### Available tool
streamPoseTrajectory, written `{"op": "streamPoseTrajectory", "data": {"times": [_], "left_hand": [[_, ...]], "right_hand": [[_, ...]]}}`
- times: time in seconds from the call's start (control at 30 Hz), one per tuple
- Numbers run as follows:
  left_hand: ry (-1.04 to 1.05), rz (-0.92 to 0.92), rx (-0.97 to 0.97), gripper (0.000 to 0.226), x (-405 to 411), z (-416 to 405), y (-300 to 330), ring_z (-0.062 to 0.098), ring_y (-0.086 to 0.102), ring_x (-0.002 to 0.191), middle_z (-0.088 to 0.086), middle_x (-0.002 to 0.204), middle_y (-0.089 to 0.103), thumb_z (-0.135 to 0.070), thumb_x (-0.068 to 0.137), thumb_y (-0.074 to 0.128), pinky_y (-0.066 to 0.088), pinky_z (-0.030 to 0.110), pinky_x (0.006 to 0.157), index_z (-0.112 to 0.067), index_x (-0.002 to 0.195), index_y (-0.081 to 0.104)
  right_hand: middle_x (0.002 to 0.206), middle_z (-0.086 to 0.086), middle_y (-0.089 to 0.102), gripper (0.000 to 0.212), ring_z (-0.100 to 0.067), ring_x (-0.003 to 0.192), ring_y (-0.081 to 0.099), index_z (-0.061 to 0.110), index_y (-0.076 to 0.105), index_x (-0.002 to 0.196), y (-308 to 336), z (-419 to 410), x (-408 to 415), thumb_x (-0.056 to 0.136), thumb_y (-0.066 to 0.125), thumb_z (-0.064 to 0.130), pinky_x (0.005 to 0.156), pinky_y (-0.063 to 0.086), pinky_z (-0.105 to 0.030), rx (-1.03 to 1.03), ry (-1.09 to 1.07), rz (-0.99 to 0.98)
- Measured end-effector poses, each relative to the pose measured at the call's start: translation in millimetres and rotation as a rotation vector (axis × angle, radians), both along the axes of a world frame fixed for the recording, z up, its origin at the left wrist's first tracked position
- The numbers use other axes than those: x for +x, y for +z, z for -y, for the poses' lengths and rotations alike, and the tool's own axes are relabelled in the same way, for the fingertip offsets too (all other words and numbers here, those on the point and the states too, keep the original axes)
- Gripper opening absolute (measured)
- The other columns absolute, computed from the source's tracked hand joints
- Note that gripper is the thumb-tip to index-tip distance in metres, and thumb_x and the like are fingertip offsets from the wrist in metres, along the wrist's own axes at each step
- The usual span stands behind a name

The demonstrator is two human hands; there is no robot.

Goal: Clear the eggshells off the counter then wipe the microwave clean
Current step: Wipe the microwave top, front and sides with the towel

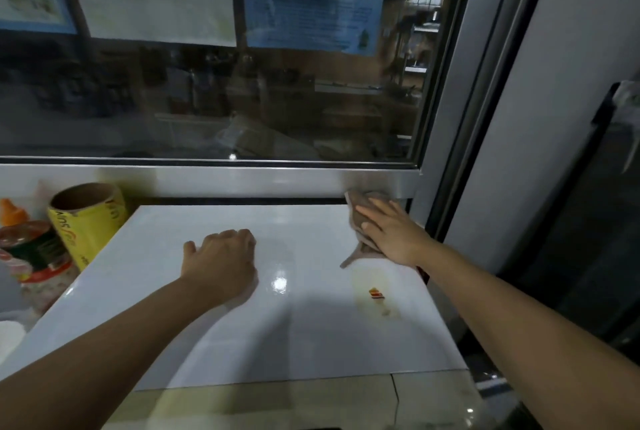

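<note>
The white top of the microwave (311,332) fills the middle of the view. My right hand (391,230) lies flat with straight fingers on a brown cloth (360,208), pressing it onto the far right corner of the top. My left hand (221,263) rests on the top left of centre, fingers curled under, holding nothing. A yellowish stain with a small orange-red sticker (376,293) marks the top near the right edge. No eggshells are in view.
A yellow roll of wrap (88,218) and a jar with a red label (34,253) stand left of the microwave. A steel window sill (242,178) and glass pane run behind it. A grey door frame (485,118) rises at the right.
</note>
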State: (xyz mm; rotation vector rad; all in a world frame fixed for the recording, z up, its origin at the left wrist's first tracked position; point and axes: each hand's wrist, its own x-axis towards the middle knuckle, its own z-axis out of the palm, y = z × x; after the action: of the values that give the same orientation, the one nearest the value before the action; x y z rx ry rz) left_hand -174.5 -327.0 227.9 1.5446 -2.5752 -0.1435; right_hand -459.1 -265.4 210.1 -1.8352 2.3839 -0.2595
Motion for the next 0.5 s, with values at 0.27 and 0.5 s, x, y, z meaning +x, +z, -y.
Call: {"op": "streamPoseTrajectory", "data": {"times": [0.27,0.5], "left_hand": [[-0.026,-0.048,-0.019,0.026,-10,-27,-9,0.020,0.047,0.118,-0.006,0.127,0.051,-0.032,0.091,0.042,0.032,0.043,0.094,-0.024,0.115,0.051],[-0.009,-0.058,0.011,0.031,15,-48,-6,0.020,0.047,0.117,-0.005,0.128,0.051,-0.034,0.091,0.046,0.034,0.042,0.093,-0.024,0.121,0.050]], "right_hand": [[0.155,0.022,0.006,0.056,-0.003,0.138,-0.006,0.051,0.012,0.142,-13,-87,46,0.087,0.010,0.060,0.114,-0.006,-0.035,-0.095,0.418,-0.063],[0.156,0.016,0.008,0.051,-0.020,0.141,0.007,0.043,0.019,0.145,6,-69,44,0.095,0.029,0.052,0.115,0.012,-0.044,-0.023,0.240,-0.084]]}}
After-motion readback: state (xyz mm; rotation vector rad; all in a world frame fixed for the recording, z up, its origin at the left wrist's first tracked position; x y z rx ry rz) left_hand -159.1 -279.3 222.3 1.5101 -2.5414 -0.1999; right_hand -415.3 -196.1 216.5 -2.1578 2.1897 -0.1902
